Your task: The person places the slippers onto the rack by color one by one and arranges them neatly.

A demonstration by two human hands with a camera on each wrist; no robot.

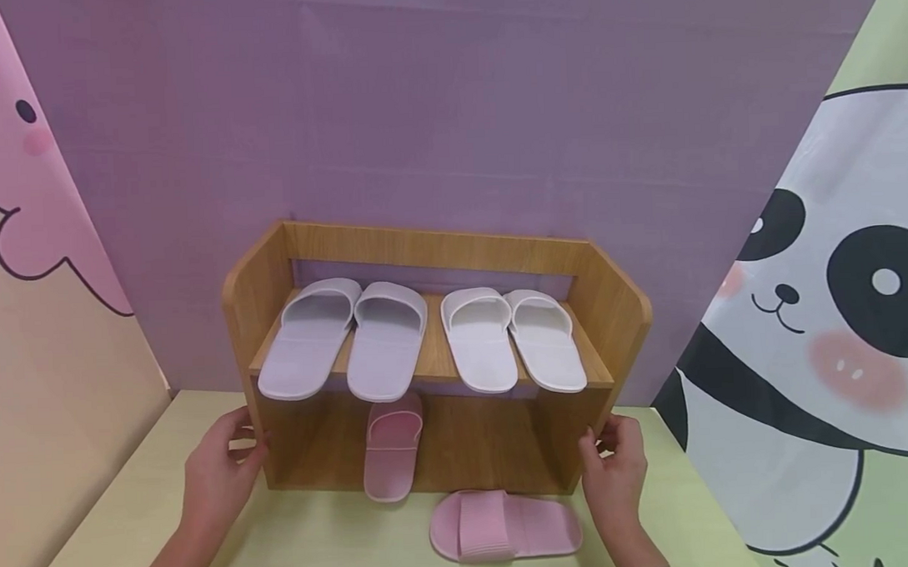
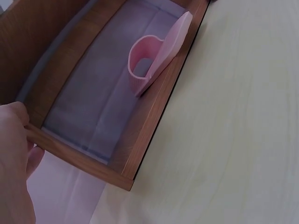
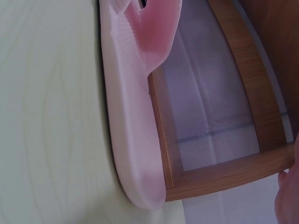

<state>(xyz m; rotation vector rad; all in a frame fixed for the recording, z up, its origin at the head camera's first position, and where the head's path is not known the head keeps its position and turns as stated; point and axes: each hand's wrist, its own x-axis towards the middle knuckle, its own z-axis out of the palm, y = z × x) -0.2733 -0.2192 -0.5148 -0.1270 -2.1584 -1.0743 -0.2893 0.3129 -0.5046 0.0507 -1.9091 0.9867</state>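
A two-tier wooden shoe rack point(image 1: 438, 249) stands on the table between my hands. My left hand point(image 1: 218, 469) grips the edge of its left side panel, thumb in front; the left wrist view shows the fingers around the board. On the opposite side, my right hand point(image 1: 615, 470) pinches the right panel's edge. The upper shelf bears a pair of lavender slippers point(image 1: 385, 357) at left and a pair of white slippers point(image 1: 487, 359) at right. One pink slipper point(image 1: 390, 473) sits on the lower shelf, toe inward. Another pink slipper point(image 3: 133, 126) lies sideways on the table before the rack.
The pale wood-grain table point(image 1: 343, 542) extends in front of the rack and to both sides. A purple cloth point(image 1: 448, 108) hangs behind it. Printed cartoon panels flank the table, with a panda point(image 1: 815, 304) on the right.
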